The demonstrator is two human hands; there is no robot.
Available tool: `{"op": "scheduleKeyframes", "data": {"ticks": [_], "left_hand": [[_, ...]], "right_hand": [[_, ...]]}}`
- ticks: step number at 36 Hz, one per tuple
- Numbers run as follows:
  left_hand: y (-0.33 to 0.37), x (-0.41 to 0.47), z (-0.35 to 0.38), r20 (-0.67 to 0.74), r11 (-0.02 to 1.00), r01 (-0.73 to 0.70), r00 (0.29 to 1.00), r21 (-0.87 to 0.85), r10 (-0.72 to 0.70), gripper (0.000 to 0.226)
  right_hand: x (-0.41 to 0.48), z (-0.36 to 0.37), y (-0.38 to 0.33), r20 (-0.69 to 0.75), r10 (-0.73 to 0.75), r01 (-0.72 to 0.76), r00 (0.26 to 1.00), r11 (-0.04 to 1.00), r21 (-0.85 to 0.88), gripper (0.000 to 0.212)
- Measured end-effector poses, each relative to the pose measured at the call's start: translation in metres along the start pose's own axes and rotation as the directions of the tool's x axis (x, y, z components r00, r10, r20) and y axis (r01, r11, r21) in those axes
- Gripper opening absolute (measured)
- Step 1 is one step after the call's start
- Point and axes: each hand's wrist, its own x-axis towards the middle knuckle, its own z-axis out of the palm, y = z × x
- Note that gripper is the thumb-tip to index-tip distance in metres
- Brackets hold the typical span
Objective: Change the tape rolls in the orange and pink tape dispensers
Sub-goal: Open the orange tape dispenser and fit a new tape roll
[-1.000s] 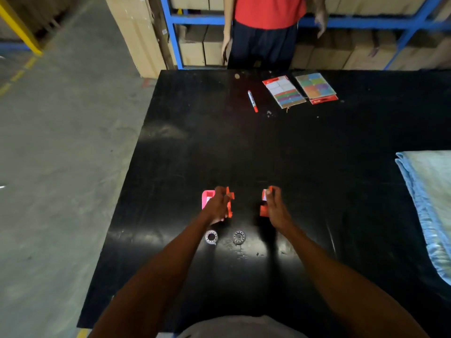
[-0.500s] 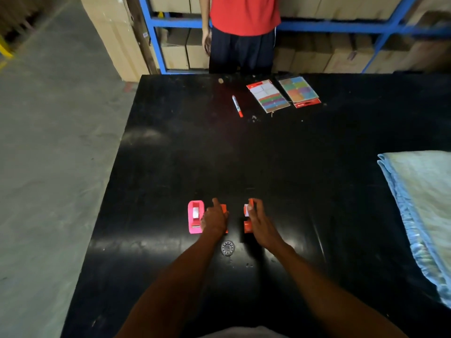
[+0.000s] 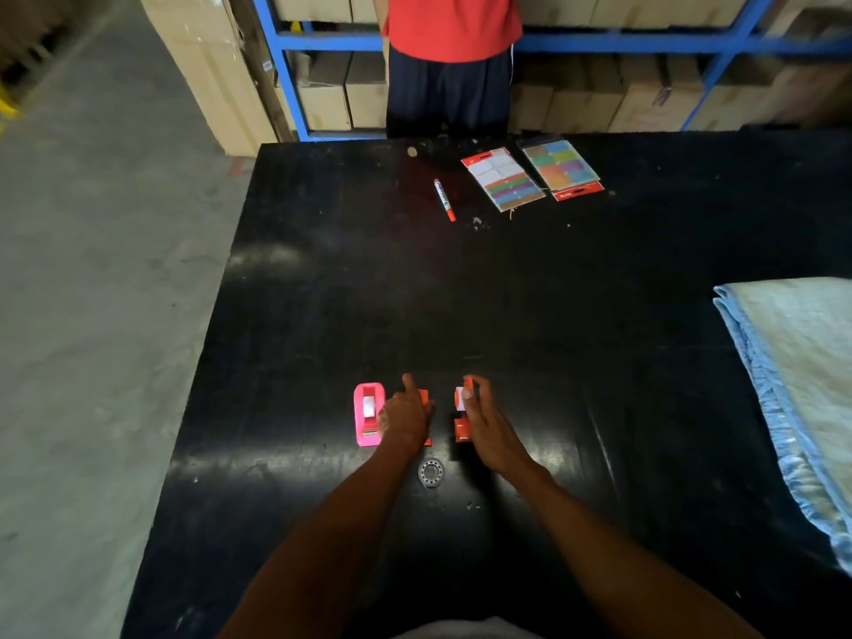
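On the black table, a pink tape dispenser with a white roll inside lies just left of my left hand. That hand covers an orange tape dispenser, of which only the edges show. My right hand grips a second orange tape dispenser from its right side, thumb on its top. A loose clear tape roll lies flat just in front of the two hands, between my forearms.
A red marker and two packs of coloured labels lie at the far edge. A person in a red shirt stands behind it. A folded blue cloth covers the table's right side. The floor drops off at left.
The pink dispenser, partly under my left hand a second ago, now lies uncovered beside it. Only one loose roll shows instead of two. Both hands stay on the orange dispensers.
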Motion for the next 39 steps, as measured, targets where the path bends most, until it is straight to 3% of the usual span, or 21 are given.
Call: {"op": "scheduleKeyframes", "data": {"ticks": [4,7,10,12,14,16,19,22,27,34,36,39], "left_hand": [[0.002,-0.004,-0.005,0.006,1.0,0.008,1.0,-0.016,-0.008,0.07],[0.003,-0.007,-0.012,-0.056,0.999,0.01,0.998,-0.032,-0.012,0.051],[0.005,-0.01,-0.022,-0.148,0.981,-0.105,0.986,-0.161,0.081,0.031],[0.009,-0.014,-0.032,-0.065,0.9,-0.2,0.98,-0.388,0.189,0.025],[0.014,-0.026,-0.046,0.125,0.728,-0.102,0.96,-0.678,0.25,0.024],[0.016,-0.037,-0.057,0.246,0.616,-0.001,0.916,-0.787,0.316,0.026],[0.011,-0.044,-0.061,0.314,0.574,0.031,0.86,-0.818,0.402,0.029],[0.004,-0.048,-0.063,0.313,0.582,0.005,0.847,-0.813,0.43,0.027],[0.006,-0.053,-0.066,0.249,0.614,-0.103,0.852,-0.783,0.46,0.026],[0.008,-0.055,-0.066,0.188,0.589,-0.091,0.9,-0.803,0.394,0.02],[0.007,-0.052,-0.059,0.159,0.648,-0.122,0.921,-0.751,0.357,0.023],[0.009,-0.049,-0.04,0.118,0.812,-0.22,0.936,-0.541,0.332,0.034]], "right_hand": [[-0.004,-0.004,-0.003,0.0,-0.001,0.001,1.0,1.0,0.011,0.045],[-0.006,-0.006,-0.002,-0.006,-0.003,0.003,1.0,1.0,0.019,0.043],[-0.009,-0.008,-0.003,-0.006,-0.01,0.01,1.0,1.0,0.016,0.041],[-0.01,-0.009,-0.003,-0.015,-0.023,0.024,1.0,0.999,0.024,0.038],[-0.011,-0.008,-0.002,-0.015,-0.037,0.037,0.999,0.999,0.018,0.036],[-0.011,-0.007,0.0,-0.01,-0.051,0.051,0.999,0.999,0.012,0.036],[-0.01,-0.005,0.004,-0.02,-0.074,0.075,0.997,0.997,0.038,0.039],[-0.011,-0.005,0.002,-0.039,-0.101,0.103,0.994,0.993,0.066,0.041],[-0.016,-0.011,0.001,-0.052,-0.142,0.145,0.989,0.987,0.066,0.036],[-0.015,-0.026,0.004,-0.175,-0.146,0.155,0.974,0.987,0.043,0.032],[-0.012,-0.034,0.007,-0.22,-0.128,0.14,0.967,0.989,0.038,0.032],[-0.01,-0.044,0.015,-0.24,-0.096,0.11,0.966,0.993,0.045,0.033]]}}
